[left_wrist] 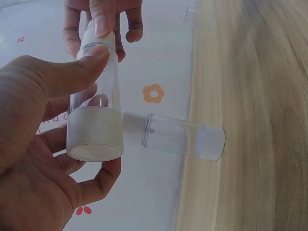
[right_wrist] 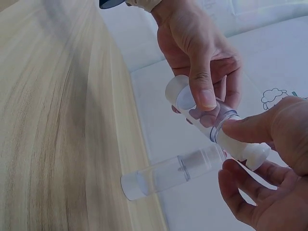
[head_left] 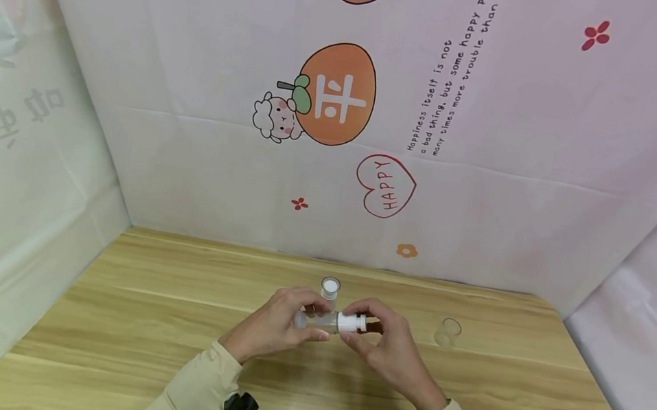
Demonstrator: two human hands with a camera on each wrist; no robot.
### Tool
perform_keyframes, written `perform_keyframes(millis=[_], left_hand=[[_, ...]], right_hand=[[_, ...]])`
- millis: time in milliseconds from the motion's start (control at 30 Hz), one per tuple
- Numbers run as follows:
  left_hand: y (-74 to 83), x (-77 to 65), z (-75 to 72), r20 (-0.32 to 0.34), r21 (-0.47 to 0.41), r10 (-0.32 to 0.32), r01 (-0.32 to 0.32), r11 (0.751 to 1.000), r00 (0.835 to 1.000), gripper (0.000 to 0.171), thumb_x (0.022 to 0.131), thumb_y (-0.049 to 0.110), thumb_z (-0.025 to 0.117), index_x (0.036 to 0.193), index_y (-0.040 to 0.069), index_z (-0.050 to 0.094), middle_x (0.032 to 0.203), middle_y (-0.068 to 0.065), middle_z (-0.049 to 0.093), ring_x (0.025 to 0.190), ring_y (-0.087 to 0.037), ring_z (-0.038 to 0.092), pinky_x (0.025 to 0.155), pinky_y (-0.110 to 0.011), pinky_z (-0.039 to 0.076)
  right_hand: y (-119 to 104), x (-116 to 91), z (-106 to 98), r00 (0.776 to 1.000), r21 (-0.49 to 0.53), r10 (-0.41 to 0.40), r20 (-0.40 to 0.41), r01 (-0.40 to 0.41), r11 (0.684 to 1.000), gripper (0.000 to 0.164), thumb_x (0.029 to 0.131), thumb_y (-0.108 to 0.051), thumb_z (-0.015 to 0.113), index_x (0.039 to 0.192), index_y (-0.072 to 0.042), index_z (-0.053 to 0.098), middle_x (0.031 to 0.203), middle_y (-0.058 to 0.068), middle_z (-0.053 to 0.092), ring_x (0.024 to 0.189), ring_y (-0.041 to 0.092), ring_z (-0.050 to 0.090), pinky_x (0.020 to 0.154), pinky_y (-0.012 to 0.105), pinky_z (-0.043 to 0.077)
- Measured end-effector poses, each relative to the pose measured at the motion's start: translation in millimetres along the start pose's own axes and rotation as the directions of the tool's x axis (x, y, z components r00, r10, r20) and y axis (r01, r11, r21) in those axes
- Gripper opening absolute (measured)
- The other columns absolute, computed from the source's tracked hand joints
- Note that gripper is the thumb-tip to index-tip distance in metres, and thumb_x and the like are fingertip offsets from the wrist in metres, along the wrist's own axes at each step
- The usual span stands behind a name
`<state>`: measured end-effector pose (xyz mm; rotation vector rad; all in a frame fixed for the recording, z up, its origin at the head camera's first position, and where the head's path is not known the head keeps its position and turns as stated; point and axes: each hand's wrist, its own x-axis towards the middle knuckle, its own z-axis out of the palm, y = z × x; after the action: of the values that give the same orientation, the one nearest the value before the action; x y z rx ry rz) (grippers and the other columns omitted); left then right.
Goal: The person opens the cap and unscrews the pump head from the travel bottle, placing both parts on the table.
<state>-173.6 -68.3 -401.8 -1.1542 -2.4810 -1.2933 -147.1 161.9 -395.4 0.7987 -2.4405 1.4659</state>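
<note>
Held level between both hands is a clear pump bottle [head_left: 322,321] with a white base [left_wrist: 95,134]. My left hand [head_left: 278,321] grips its transparent body, thumb along the near side. At the other end, my right hand [head_left: 390,343] pinches the white pump top [right_wrist: 239,145] between thumb and fingers. The top sits against the bottle's neck; whether it is fully tightened I cannot tell. Just behind the hands, a second bottle [left_wrist: 168,135] of the same kind stands upright on the table, partly hidden by my left hand in the head view.
To the right of my right hand, a clear cap [head_left: 447,333] stands on the wooden table [head_left: 503,394]. A printed white cloth [head_left: 214,176] rises behind the table's back edge, with more cloth at both sides.
</note>
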Motion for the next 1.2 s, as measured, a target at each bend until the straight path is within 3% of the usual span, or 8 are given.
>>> perform_keyframes(millis=[167,433,833,1000,1200], left_hand=[[-1.7,0.3,0.2,0.005,-0.026,-0.022,0.022,0.999,1.000,0.037,0.086,0.015,0.083,0.117,0.003,0.070,0.108,-0.004,0.071,0.094,-0.028,0.066,0.084,-0.031,0.054],[-3.5,0.6,0.7,0.007,-0.029,-0.024,0.024,0.999,1.000,0.035,0.086,0.018,0.083,0.116,0.004,0.070,0.108,-0.008,0.071,0.094,-0.027,0.066,0.084,-0.031,0.054],[-4.0,0.5,0.4,-0.001,-0.019,-0.025,0.025,0.999,1.000,0.036,0.086,0.018,0.084,0.116,0.004,0.070,0.108,-0.002,0.070,0.094,-0.025,0.066,0.084,-0.031,0.054],[-3.9,-0.2,-0.1,-0.007,-0.015,-0.021,0.021,1.000,1.000,0.037,0.085,0.017,0.084,0.116,0.004,0.070,0.107,0.000,0.070,0.094,-0.025,0.066,0.084,-0.031,0.054],[-2.7,-0.3,-0.7,-0.011,-0.009,-0.038,0.038,0.999,0.999,0.036,0.083,0.013,0.085,0.115,0.005,0.071,0.106,0.002,0.071,0.093,-0.019,0.065,0.084,-0.030,0.054]], right_hand=[[1.5,0.6,0.3,1.000,0.004,0.018,-0.009,-0.018,1.000,0.033,0.081,0.004,0.082,0.106,-0.013,0.068,0.104,-0.003,0.069,0.090,0.015,0.064,0.079,0.049,0.057],[0.4,2.3,0.9,0.998,0.001,0.051,-0.032,-0.051,0.999,0.015,0.091,-0.008,0.076,0.103,-0.017,0.070,0.103,-0.007,0.070,0.095,0.013,0.065,0.084,0.044,0.055],[1.6,3.2,2.0,0.996,0.006,0.074,-0.041,-0.074,0.997,0.023,0.090,-0.006,0.078,0.110,-0.012,0.071,0.106,0.000,0.070,0.098,0.018,0.064,0.084,0.042,0.056],[0.7,3.3,1.7,0.990,0.003,0.139,-0.006,-0.139,0.990,0.030,0.092,-0.014,0.076,0.120,-0.008,0.068,0.111,0.008,0.069,0.099,0.022,0.064,0.082,0.037,0.056],[-1.2,4.5,-2.6,0.968,-0.006,0.245,0.061,-0.245,0.969,0.032,0.095,-0.025,0.075,0.119,-0.004,0.068,0.098,0.004,0.068,0.085,0.019,0.064,0.074,0.031,0.056]])
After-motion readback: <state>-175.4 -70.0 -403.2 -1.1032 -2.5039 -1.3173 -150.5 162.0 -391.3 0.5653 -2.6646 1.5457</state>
